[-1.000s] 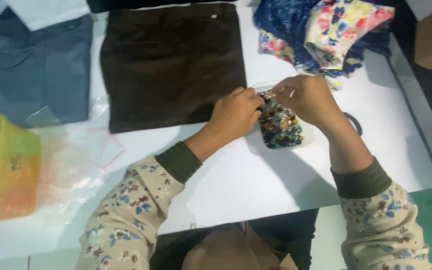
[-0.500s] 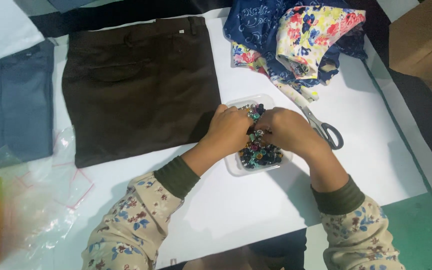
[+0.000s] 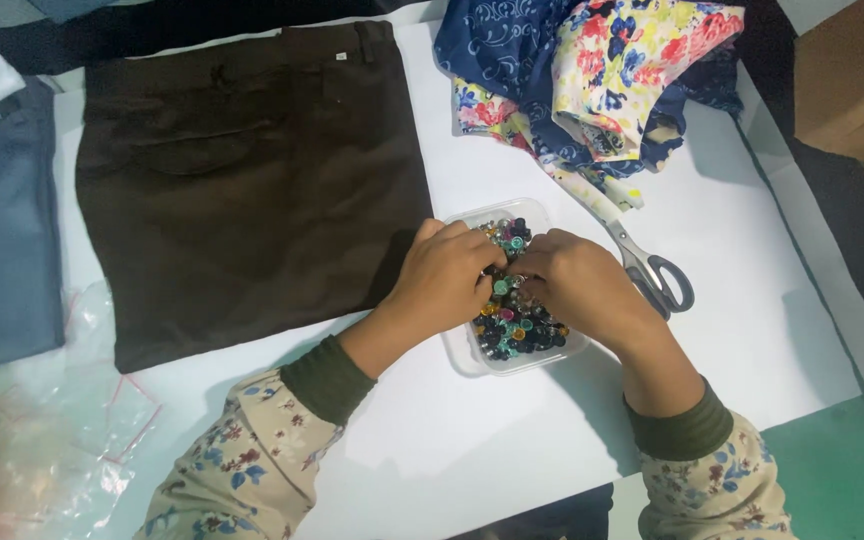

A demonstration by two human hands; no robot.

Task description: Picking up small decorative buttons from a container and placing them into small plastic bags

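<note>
**Fingertips of both hands now down among the buttons**

Fingers (image 3: 480, 268) of the left hand (image 3: 442, 280) curl downward into the clear plastic tub (image 3: 467, 358), their tips buried in the heap of small multicoloured buttons (image 3: 517, 330); whether they pinch one cannot be told. Opposite, the right hand (image 3: 577, 285) bends its own fingers into the same heap from three o'clock, knuckles up, tips nearly meeting the left ones over the middle of the tub. Its grip is likewise hidden.

A second ago the two hands had the buttons up between them with the tub hardly in view; half a second ago the tub showed flat on the white table (image 3: 432, 440), and it lies there now, with both hands bearing into it from above. So the work reads as sorting or picking through the contents rather than carrying the tub.

Around the tub: folded dark brown trousers (image 3: 242, 190) at ten o'clock, their edge just beside the left hand; grey-handled scissors (image 3: 652, 270) close at three o'clock; bundled floral and navy cloth (image 3: 602, 80) at one o'clock; folded blue jeans (image 3: 2, 220) far out at nine; crumpled clear plastic bags (image 3: 52, 430) at eight
</note>
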